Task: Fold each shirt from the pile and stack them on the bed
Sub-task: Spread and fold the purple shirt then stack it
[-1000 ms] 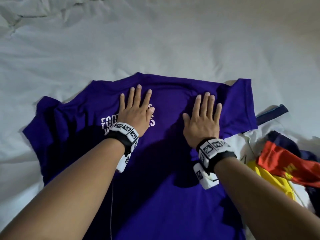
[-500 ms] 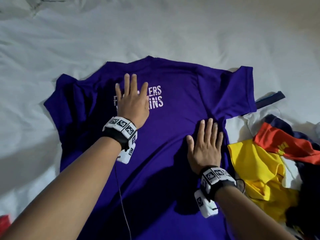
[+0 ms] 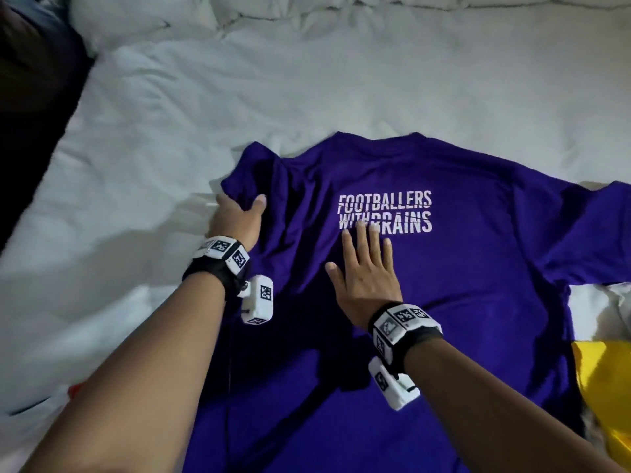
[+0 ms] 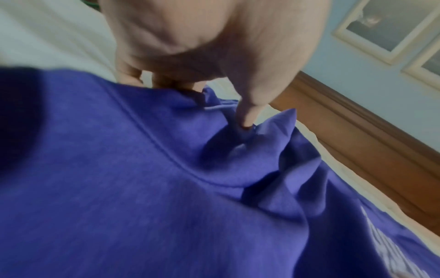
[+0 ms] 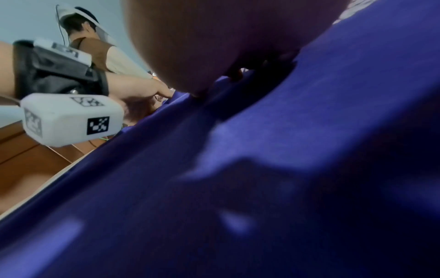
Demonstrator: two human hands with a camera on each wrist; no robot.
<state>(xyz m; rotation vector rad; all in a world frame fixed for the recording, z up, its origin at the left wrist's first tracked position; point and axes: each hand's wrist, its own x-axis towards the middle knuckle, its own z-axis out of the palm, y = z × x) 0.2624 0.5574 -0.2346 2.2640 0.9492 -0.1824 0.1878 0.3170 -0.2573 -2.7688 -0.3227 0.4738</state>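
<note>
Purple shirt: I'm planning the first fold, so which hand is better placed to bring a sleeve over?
Probably left: the left hand already grips the purple shirt at its sleeve, while the right hand lies flat mid-shirt.

The purple shirt (image 3: 444,268) bore white block lettering, "FOOTBALLERS" above "WITH BRAINS". The right hand's (image 3: 367,278) fingertips (image 3: 361,227) touched the lower line's left part, partly covering "WITH". The square black-and-white codes on the wristbands (image 3: 403,324) carried no readable text.

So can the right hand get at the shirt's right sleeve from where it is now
Probably yes. The right hand lies flat on the purple shirt below the lettering, and the right sleeve lies spread on the bed with nothing on top; only bare shirt lies between.
</note>
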